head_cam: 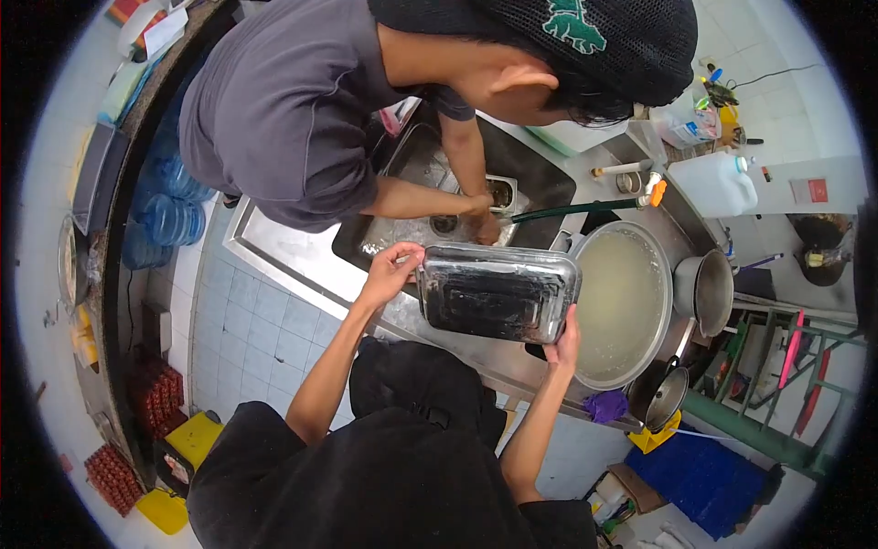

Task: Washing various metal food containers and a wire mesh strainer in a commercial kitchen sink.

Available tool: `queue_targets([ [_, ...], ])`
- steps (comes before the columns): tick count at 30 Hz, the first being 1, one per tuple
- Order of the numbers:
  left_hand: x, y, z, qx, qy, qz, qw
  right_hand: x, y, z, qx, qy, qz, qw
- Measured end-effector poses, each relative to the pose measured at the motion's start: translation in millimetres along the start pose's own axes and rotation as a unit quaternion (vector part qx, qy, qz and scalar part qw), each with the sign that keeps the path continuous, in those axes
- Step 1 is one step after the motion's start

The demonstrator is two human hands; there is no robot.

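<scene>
Between both hands I hold a rectangular food container (499, 296), black with a clear, glossy upper part, tilted over the front edge of the steel sink counter. My left hand (394, 273) pinches its upper left corner. At the lower right corner, my right hand (564, 342) grips the side. Just beyond it, a co-worker's hands (483, 223) are down in the sink basin (405, 230), beside a small steel pan (504, 193). A green hose (576, 209) leads from an orange-handled tap (655, 195) toward those hands.
A large basin of cloudy liquid (617, 309) stands right of the container. Past it are a saucepan (713, 291), a frying pan (667, 398) and a purple cloth (606, 406). The co-worker (274, 117) leans in from the left. A white jug (717, 184) stands behind the tap.
</scene>
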State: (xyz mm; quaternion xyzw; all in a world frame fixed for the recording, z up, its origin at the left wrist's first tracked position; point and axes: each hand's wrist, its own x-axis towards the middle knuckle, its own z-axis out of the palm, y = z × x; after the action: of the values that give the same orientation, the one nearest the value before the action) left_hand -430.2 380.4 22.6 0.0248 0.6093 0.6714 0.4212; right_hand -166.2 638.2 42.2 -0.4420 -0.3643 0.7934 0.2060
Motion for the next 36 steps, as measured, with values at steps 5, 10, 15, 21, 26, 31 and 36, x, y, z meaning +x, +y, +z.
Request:
queue_targets([
  [5, 1.4, -18.2, -7.3, 0.048, 0.013, 0.071, 0.996, -1.4, -5.2, 8.7, -0.010, -0.013, -0.009, 1.000],
  [10, -2.5, -23.8, -2.4, 0.085, 0.046, 0.131, 0.987, -7.6, -9.1, 14.1, -0.007, 0.022, -0.027, 0.999],
  [15, -7.7, -14.5, 5.2, 0.234, 0.071, 0.124, 0.962, -8.2, -8.8, 9.9, -0.004, -0.014, -0.036, 0.999],
  [21, 0.1, -27.3, -2.5, -0.005, -0.005, 0.033, 0.999, -8.1, -10.0, 7.5, -0.007, -0.025, -0.037, 0.999],
  [26, 0.5, -25.8, -5.4, -0.031, -0.028, 0.009, 0.999, -9.3, -14.6, 14.2, -0.018, -0.006, -0.035, 0.999],
  [31, 2.4, -25.8, -6.2, -0.046, -0.024, 0.012, 0.999, -5.3, -17.4, 21.3, -0.028, 0.001, -0.026, 0.999],
  [36, 8.2, -24.6, -3.7, 0.140, 0.040, 0.080, 0.986, 2.8, -4.9, 13.3, -0.032, -0.013, -0.046, 0.998],
])
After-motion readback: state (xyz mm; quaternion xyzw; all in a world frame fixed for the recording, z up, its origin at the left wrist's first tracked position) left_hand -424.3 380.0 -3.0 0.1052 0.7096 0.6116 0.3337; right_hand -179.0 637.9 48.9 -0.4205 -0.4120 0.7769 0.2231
